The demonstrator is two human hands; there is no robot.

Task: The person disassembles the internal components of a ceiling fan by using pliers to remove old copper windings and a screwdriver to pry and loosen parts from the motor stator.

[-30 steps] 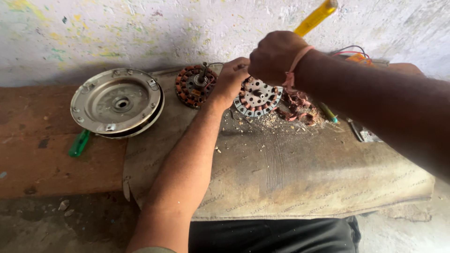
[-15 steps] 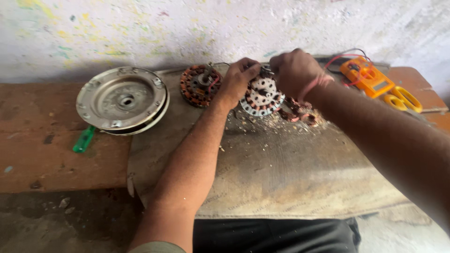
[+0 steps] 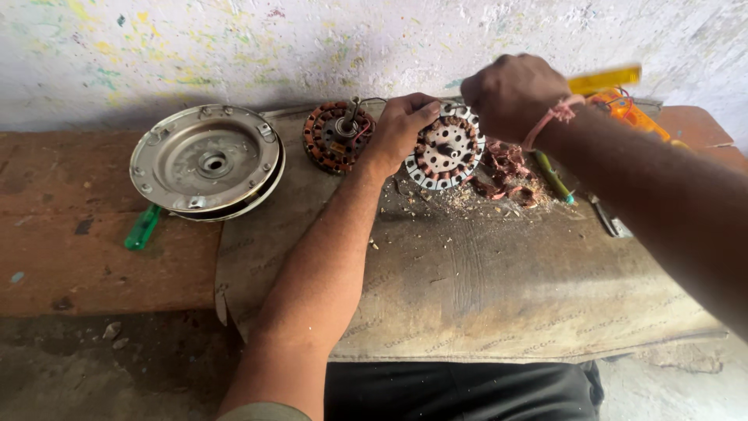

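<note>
A round stator (image 3: 446, 152) with a silver core and copper windings lies tilted on a grey mat (image 3: 467, 288). My left hand (image 3: 401, 129) grips the stator's left rim. My right hand (image 3: 514, 93) hovers just above the stator's top edge, closed around a yellow-handled tool (image 3: 604, 78) that is blurred by motion. The tool's working end is hidden behind the hand. A pink thread is tied around my right wrist.
A second stator (image 3: 335, 136) with dark copper coils sits left of my left hand. A round metal motor cover (image 3: 206, 160) and a green screwdriver handle (image 3: 142, 228) lie on the wooden bench. Copper wire scraps (image 3: 506, 168), a green screwdriver (image 3: 553, 178), pliers (image 3: 608, 218) and an orange meter (image 3: 631, 113) are at the right.
My right hand came down onto the stator from a raised position, then lifted again with the yellow tool. My left hand stayed on the stator's rim.
</note>
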